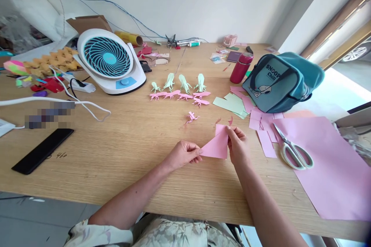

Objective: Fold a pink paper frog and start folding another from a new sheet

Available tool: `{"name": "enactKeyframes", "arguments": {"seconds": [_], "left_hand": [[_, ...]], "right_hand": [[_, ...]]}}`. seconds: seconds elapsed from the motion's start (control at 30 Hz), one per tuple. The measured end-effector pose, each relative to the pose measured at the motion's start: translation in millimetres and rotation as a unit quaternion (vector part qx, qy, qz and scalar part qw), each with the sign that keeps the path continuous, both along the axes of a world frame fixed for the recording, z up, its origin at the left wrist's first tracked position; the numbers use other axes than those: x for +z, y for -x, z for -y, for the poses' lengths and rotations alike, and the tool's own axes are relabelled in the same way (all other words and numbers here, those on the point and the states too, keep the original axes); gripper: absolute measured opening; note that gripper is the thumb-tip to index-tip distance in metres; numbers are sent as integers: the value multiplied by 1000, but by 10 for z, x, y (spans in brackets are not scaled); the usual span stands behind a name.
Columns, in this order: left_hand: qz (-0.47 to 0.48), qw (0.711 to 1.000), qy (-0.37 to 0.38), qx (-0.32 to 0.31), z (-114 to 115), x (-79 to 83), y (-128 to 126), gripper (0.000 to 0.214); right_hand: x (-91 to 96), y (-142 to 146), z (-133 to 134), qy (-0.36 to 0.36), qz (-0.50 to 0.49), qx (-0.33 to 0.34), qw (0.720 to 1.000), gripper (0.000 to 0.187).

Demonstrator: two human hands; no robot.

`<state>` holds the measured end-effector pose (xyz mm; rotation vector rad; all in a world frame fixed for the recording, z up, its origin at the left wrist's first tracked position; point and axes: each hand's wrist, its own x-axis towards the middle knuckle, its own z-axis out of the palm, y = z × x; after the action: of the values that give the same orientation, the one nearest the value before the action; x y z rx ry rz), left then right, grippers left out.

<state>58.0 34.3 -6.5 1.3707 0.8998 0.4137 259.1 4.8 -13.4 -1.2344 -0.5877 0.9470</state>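
Observation:
A sheet of pink paper (216, 146), folded over on a diagonal, is held between my two hands above the wooden table. My left hand (185, 152) pinches its left corner between thumb and fingers. At the upper right corner, my right hand (238, 142) grips the paper with the thumb on top. Just beyond it stands a small pink folded paper insect (191, 117). Farther back are several pink paper insects (185, 96) in a cluster, with a row of pale green paper insects (184, 83) behind them.
White-handled scissors (294, 150) lie on a large pink sheet (333, 170) at the right. Near them are pink paper pieces (265, 142), green strips (228, 105), a red bottle (241, 68) and a teal bag (278, 81). Leftward are a fan (108, 60) and a black bar (43, 150).

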Motion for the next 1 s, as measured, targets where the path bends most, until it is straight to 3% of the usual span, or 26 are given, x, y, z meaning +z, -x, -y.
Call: {"name": "enactKeyframes", "arguments": {"seconds": [0.2, 0.37, 0.5, 0.6, 0.7, 0.77, 0.87, 0.93, 1.0], "left_hand": [[-5, 1000, 4, -5, -89, 30, 73, 42], [36, 996, -34, 80, -146, 42, 76, 52], [155, 986, 61, 30, -58, 44, -5, 53], [173, 978, 119, 11, 22, 5, -66, 47], [169, 973, 152, 48, 43, -34, -77, 41], [182, 961, 188, 87, 18, -48, -56, 37], [207, 947, 215, 116, -49, -51, -7, 32], [224, 938, 228, 136, -90, -46, 19, 30], [236, 927, 246, 156, -119, -40, 30, 27]], "right_hand": [[61, -217, -10, -24, 6, -61, 998, 39], [76, -81, 11, -21, 39, 22, 999, 40], [19, 237, 55, -23, 84, 122, 989, 38], [-1, 407, 76, -34, 126, 161, 978, 37], [64, 348, 101, -45, 171, 174, 969, 30], [140, 118, 177, -44, 221, 155, 962, 28], [187, -494, 459, 0, 445, -22, 895, 31], [121, -980, 732, 90, 552, -144, 816, 35], [-5, -1414, 998, 233, 622, -173, 728, 43]]}}
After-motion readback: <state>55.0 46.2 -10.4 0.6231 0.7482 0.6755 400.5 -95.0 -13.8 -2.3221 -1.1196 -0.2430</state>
